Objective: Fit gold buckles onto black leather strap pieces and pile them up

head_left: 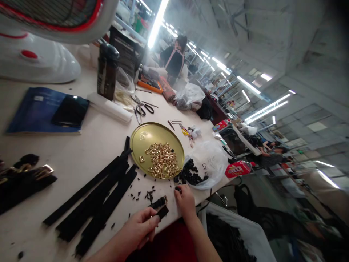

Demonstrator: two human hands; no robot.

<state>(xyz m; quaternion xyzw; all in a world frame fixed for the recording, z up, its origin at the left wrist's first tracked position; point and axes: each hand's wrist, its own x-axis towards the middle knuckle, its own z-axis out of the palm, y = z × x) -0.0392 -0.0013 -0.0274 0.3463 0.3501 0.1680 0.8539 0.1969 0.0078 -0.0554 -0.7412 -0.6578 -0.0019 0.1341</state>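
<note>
My left hand (140,227) is closed on the end of a short black strap piece (160,207) with a gold fitting, near the table's front edge. My right hand (185,199) reaches to the edge of an open clear plastic bag (208,160) of small black parts (191,174), its fingertips pinched on a small black piece (178,188). Just beyond sits a round gold tray (147,140) holding a heap of gold buckles (163,160). Several long black straps (100,196) lie to the left of my hands.
Finished black straps with gold buckles (24,178) lie at far left. A blue book with a black phone (69,111), a dark bottle (107,71), scissors (143,107) and a white fan base (35,58) stand farther back. Another person (174,58) works at the table's far end.
</note>
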